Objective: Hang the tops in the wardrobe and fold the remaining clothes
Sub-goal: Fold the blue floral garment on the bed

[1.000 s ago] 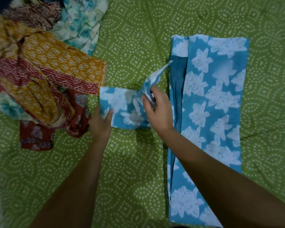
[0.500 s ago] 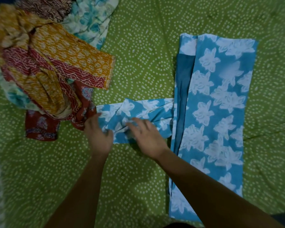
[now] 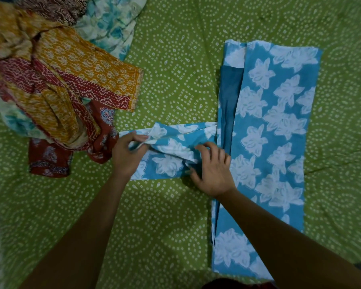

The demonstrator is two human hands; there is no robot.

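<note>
Two hands on one blue top [image 3: 279, 126] (sleeve): left hand [image 3: 126, 157] pinches, right hand [image 3: 214, 172] presses spread.

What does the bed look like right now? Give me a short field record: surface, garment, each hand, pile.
surface: green dotted bedspread
garment: blue floral garment, body flat, sleeve stretched to the left
left hand: pinches the sleeve's end
right hand: fingers spread, resting on the sleeve near the body
pile: mustard and red clothes, far left, unfolded
</note>
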